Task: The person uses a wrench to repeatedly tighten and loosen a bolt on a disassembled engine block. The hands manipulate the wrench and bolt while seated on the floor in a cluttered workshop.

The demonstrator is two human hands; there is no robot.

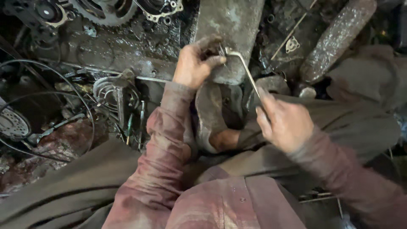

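My left hand (196, 63) is closed around the bent upper end of a thin L-shaped metal wrench (246, 70), pressing it against a greasy grey metal block (231, 25). My right hand (284, 121) grips the long lower arm of the same wrench, which slants down to the right. Both hands are dark with grease. A sandalled foot (212, 123) rests below the block between my knees. What the wrench tip engages is hidden by my left fingers.
An oily engine casing (127, 46) with a toothed sprocket (108, 10) lies at upper left. Black cables (63, 106) and a small finned part (111, 91) sit left. A rusty cylinder (337, 38) leans at upper right. My trouser legs fill the bottom.
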